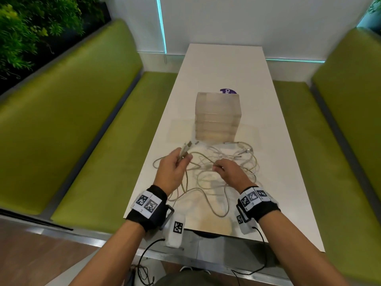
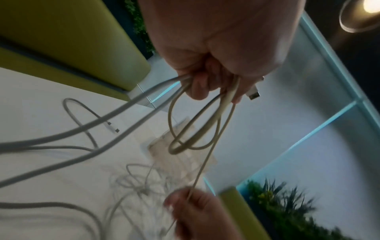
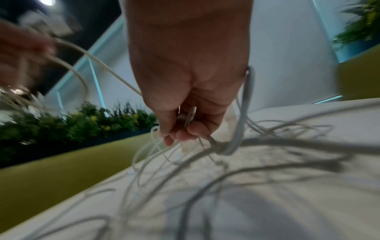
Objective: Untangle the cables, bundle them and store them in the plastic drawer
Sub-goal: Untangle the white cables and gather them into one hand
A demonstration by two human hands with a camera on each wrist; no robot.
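Note:
A tangle of white and cream cables point(image 1: 224, 162) lies on the white table point(image 1: 226, 65) in front of a translucent plastic drawer unit point(image 1: 217, 117). My left hand point(image 1: 175, 164) is raised over the table's left edge and grips a few cream cable loops point(image 2: 191, 129), with a USB plug point(image 2: 254, 95) sticking out past the fingers. My right hand point(image 1: 226, 171) pinches a strand of the same cable point(image 3: 115, 73) that runs taut across to the left hand. Other loops point(image 3: 242, 113) hang round the right hand's fingers. The drawers look closed.
Green bench seats point(image 1: 103, 131) flank the table on both sides. A purple round sticker point(image 1: 227, 91) lies behind the drawer unit. More cable loops point(image 1: 216, 205) trail toward the table's near edge. A plant wall point(image 1: 24, 32) stands at the far left.

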